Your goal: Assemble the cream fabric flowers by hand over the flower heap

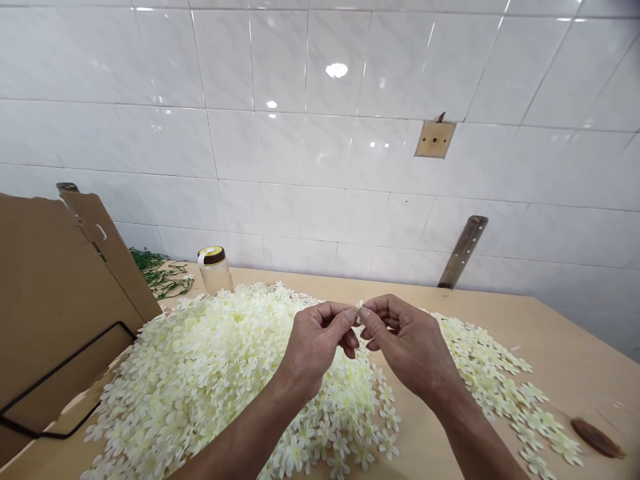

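Note:
My left hand point(320, 340) and my right hand point(403, 340) meet above the table, thumbs and forefingers pinched together. Between their fingertips is a small white flower point(359, 312), mostly covered by the fingers. Both hands are closed on it. Beneath and to the left of my left hand spreads a large heap of pale yellow-white flowers point(200, 373). A smaller spread of similar flowers point(493, 367) lies to the right, partly behind my right forearm.
A cardboard box point(55, 287) and a black wire frame point(60, 380) stand at the left. Behind the heap are green stems point(167, 277) and a lidded jar point(216, 272). A brown oval object point(596, 437) lies on the wooden table point(560, 333) at right.

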`<act>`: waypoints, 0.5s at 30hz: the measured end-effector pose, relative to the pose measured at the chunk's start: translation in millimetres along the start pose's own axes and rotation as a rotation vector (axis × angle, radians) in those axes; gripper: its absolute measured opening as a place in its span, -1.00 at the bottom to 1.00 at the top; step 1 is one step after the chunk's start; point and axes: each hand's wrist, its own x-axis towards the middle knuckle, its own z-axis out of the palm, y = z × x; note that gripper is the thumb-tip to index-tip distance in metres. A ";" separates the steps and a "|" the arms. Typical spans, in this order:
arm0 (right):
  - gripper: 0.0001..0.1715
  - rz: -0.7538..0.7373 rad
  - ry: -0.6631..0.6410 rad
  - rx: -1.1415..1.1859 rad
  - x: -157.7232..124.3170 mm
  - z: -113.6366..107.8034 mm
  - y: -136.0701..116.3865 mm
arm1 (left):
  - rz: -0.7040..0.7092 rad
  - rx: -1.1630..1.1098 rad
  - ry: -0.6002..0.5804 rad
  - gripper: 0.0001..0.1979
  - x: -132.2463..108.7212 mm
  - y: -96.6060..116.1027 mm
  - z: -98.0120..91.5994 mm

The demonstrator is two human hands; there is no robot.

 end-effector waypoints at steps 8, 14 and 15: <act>-0.68 -0.001 -0.006 -0.016 -1.7 -1.2 -0.4 | 0.057 0.106 0.051 -0.75 -0.6 -0.5 0.6; -0.64 0.021 -0.041 0.146 2.0 -1.6 0.4 | 0.006 0.013 0.038 -0.78 -3.5 4.1 3.0; -0.63 0.036 -0.054 0.177 3.1 -1.9 1.6 | -0.010 -0.015 0.025 -0.78 -3.5 4.2 2.8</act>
